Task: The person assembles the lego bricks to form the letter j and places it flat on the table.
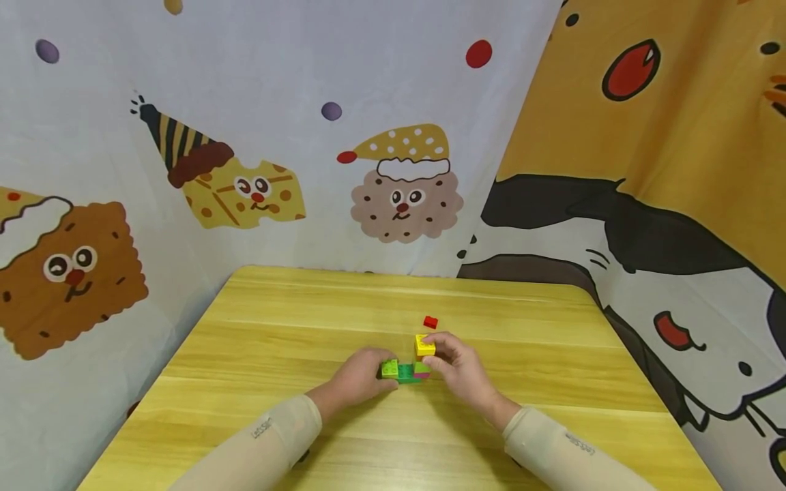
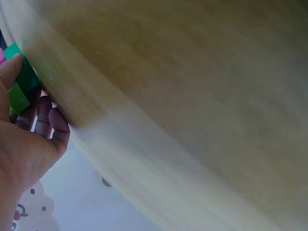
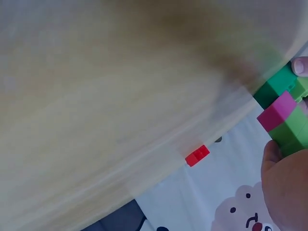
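Low over the wooden table, my left hand (image 1: 362, 376) grips a small assembly of toy building bricks at its left end. A dark green brick (image 1: 406, 372) forms its base, with a light green brick (image 1: 389, 368) on the left end. At the right end, a pink brick (image 3: 278, 111) carries another light green brick (image 3: 290, 132). My right hand (image 1: 462, 368) pinches a yellow brick (image 1: 424, 346) between thumb and fingers, right above that light green brick. In the left wrist view, the thumb lies across the dark green brick (image 2: 29, 74).
A loose red brick (image 1: 430, 322) lies on the table (image 1: 307, 307) beyond the right hand. Behind the table's far edge hangs a light curtain (image 1: 276, 82) printed with cartoon snacks. A yellow cloth (image 1: 571, 123) with animal figures hangs at the right.
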### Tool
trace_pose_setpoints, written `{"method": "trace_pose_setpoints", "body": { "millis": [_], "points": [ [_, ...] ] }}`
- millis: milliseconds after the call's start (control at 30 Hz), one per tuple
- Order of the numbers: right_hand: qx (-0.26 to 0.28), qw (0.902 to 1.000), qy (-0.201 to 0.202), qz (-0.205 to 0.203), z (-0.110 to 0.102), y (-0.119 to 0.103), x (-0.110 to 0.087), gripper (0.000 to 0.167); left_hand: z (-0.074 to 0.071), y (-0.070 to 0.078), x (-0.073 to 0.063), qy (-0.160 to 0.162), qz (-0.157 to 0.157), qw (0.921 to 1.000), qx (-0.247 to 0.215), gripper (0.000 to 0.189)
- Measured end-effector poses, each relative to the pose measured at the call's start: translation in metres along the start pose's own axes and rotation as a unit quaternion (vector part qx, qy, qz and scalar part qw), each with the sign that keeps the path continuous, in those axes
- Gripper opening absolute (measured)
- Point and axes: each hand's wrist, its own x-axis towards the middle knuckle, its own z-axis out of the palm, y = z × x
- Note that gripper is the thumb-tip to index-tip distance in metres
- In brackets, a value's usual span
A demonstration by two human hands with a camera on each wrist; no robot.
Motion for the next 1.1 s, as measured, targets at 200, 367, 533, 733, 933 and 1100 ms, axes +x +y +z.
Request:
{"method": "trace_pose_setpoints", "body": {
  "millis": [200, 367, 533, 733, 933, 1100],
  "points": [
    [0.021, 0.9995, -0.021, -0.012, 0.001, 0.0, -0.004, 0.042, -0.001, 0.001, 0.0, -0.004, -0.004, 1.0, 0.004, 0.037],
    [0.07, 0.9954, -0.029, 0.058, 0.001, -0.006, -0.002, 0.038, -0.002, 0.001, -0.001, -0.002, -0.004, 1.0, 0.001, 0.037],
    [0.107, 0.9889, -0.016, 0.102, 0.0, -0.01, 0.002, 0.036, 0.0, 0.0, -0.001, -0.001, 0.002, 1.0, 0.001, 0.037],
    [0.15, 0.9813, -0.024, 0.118, 0.0, -0.008, 0.001, 0.037, 0.001, 0.0, -0.002, -0.005, 0.0, 0.9999, -0.01, 0.036],
    [0.18, 0.9738, -0.034, 0.134, 0.001, -0.011, 0.0, 0.039, 0.001, -0.001, 0.0, -0.003, 0.001, 1.0, -0.004, 0.036],
    [0.177, 0.9731, -0.025, 0.146, 0.003, -0.011, 0.0, 0.038, 0.0, -0.001, 0.001, -0.001, 0.003, 1.0, 0.0, 0.036]
  ]
}}
